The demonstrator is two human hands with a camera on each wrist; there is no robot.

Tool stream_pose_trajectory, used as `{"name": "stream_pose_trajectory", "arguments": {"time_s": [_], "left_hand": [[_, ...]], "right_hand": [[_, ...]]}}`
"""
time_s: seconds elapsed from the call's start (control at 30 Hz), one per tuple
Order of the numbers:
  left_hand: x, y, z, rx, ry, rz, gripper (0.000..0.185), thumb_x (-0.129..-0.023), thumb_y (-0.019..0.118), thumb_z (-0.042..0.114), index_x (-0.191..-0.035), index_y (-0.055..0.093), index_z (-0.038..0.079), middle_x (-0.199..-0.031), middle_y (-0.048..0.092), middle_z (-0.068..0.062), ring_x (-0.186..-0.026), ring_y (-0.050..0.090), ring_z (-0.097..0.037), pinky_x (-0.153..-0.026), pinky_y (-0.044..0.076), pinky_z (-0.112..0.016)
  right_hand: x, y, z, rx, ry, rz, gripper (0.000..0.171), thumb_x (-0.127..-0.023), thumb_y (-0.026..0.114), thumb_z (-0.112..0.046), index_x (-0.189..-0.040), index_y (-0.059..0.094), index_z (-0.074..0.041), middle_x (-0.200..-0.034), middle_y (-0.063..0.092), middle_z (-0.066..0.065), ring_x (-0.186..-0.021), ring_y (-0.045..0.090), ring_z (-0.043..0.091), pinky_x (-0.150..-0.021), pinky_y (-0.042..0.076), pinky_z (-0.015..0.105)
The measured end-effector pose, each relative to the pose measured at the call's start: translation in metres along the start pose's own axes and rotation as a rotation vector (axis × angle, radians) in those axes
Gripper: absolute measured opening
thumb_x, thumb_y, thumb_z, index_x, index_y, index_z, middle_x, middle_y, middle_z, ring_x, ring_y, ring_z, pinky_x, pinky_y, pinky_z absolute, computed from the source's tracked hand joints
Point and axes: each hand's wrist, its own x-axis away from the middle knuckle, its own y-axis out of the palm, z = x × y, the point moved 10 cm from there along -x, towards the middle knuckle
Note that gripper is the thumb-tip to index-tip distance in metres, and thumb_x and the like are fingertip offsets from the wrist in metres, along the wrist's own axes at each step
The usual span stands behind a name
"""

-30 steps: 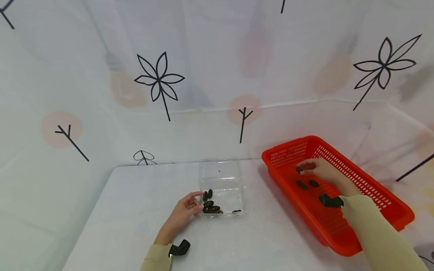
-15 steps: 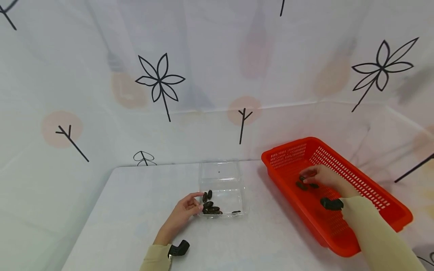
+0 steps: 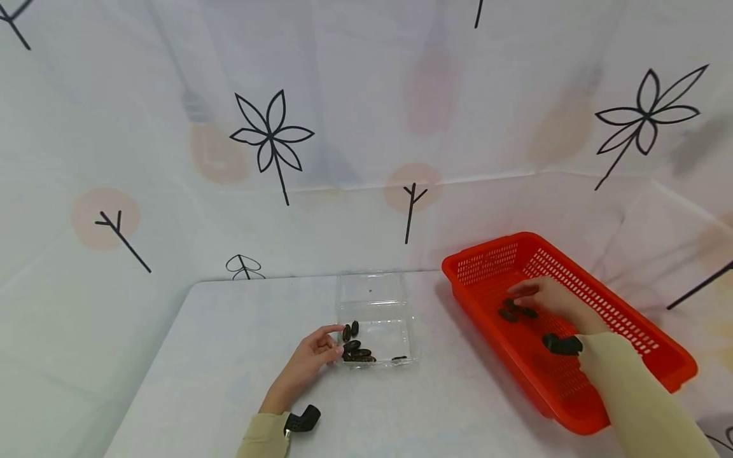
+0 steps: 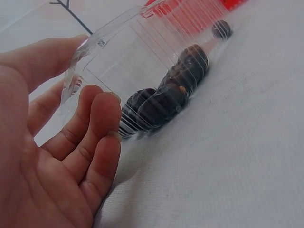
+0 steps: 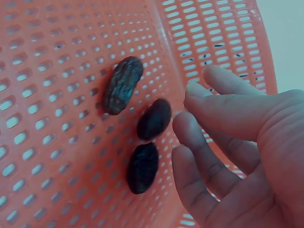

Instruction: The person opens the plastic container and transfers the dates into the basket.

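Observation:
A clear plastic clamshell box point(image 3: 388, 335) lies with its lid folded back, holding several dark wrinkled dates point(image 3: 361, 352), mostly along its left side. My left hand point(image 3: 312, 356) holds the box's left side; in the left wrist view its fingers point(image 4: 105, 114) touch the clear wall, with the last fingers bent. Over the red basket point(image 3: 487, 318), my right hand point(image 3: 546, 297) has nothing between its loosely bent fingers. Just beyond its fingertips, three dates lie on the basket floor in the right wrist view, among them a ridged, elongated date point(image 5: 123, 85) lying slightly apart.
Box and basket stand on a white-covered table point(image 3: 229, 356), the box left of the basket. Behind the table hangs a white cloth point(image 3: 343, 127) with printed flowers. The basket's slotted walls rise around my right hand. A black wrist device point(image 3: 561, 344) sits below the right hand.
My right hand has lowered towards the near dates in the basket and let go of the date it held, which now lies beside two others. The left hand has stayed at the box.

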Motion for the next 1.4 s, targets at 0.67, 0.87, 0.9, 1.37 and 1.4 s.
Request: {"name": "stream_pose_trajectory", "arguments": {"time_s": [0.67, 0.87, 0.9, 1.37, 1.4], "left_hand": [[-0.003, -0.001, -0.001, 0.051, -0.026, 0.007, 0.052, -0.092, 0.072, 0.012, -0.14, 0.053, 0.003, -0.091, 0.057, -0.003, -0.076, 0.057, -0.011, -0.072, 0.048, -0.025], [-0.002, -0.002, -0.005, 0.066, -0.047, 0.028, 0.053, -0.091, 0.074, 0.013, -0.139, 0.055, 0.004, -0.094, 0.057, -0.004, -0.078, 0.057, -0.012, -0.072, 0.048, -0.025], [-0.002, -0.002, -0.006, 0.066, -0.048, 0.031, 0.053, -0.091, 0.074, 0.013, -0.139, 0.055, 0.005, -0.094, 0.057, -0.004, -0.078, 0.057, -0.012, -0.072, 0.048, -0.025], [0.0, -0.006, -0.002, 0.062, 0.009, 0.073, 0.05, -0.09, 0.072, 0.006, -0.137, 0.056, -0.002, -0.091, 0.058, -0.004, -0.074, 0.057, -0.01, -0.069, 0.049, -0.025], [0.001, -0.006, -0.001, 0.058, 0.008, 0.078, 0.05, -0.091, 0.072, 0.006, -0.137, 0.056, -0.002, -0.091, 0.059, -0.004, -0.074, 0.057, -0.01, -0.069, 0.049, -0.025]], "right_hand": [[0.008, -0.017, -0.063, -0.126, -0.152, 0.039, 0.033, -0.095, 0.068, -0.011, -0.124, 0.066, 0.003, -0.118, 0.067, 0.019, -0.096, 0.067, 0.013, -0.081, 0.055, 0.031], [0.012, -0.018, -0.094, -0.09, -0.206, 0.056, 0.03, -0.095, 0.068, -0.011, -0.123, 0.068, 0.0, -0.116, 0.069, 0.014, -0.098, 0.066, 0.015, -0.08, 0.054, 0.026], [0.013, -0.018, -0.099, -0.085, -0.214, 0.061, 0.03, -0.095, 0.068, -0.011, -0.123, 0.068, 0.0, -0.116, 0.069, 0.014, -0.098, 0.066, 0.016, -0.08, 0.054, 0.026], [0.008, 0.01, -0.165, -0.007, -0.295, 0.095, 0.023, -0.091, 0.072, -0.009, -0.114, 0.074, -0.01, -0.106, 0.072, 0.003, -0.1, 0.063, 0.023, -0.08, 0.053, 0.026], [0.006, 0.013, -0.17, -0.001, -0.296, 0.085, 0.023, -0.091, 0.072, -0.008, -0.114, 0.074, -0.01, -0.105, 0.072, 0.002, -0.099, 0.063, 0.023, -0.081, 0.053, 0.026]]}}
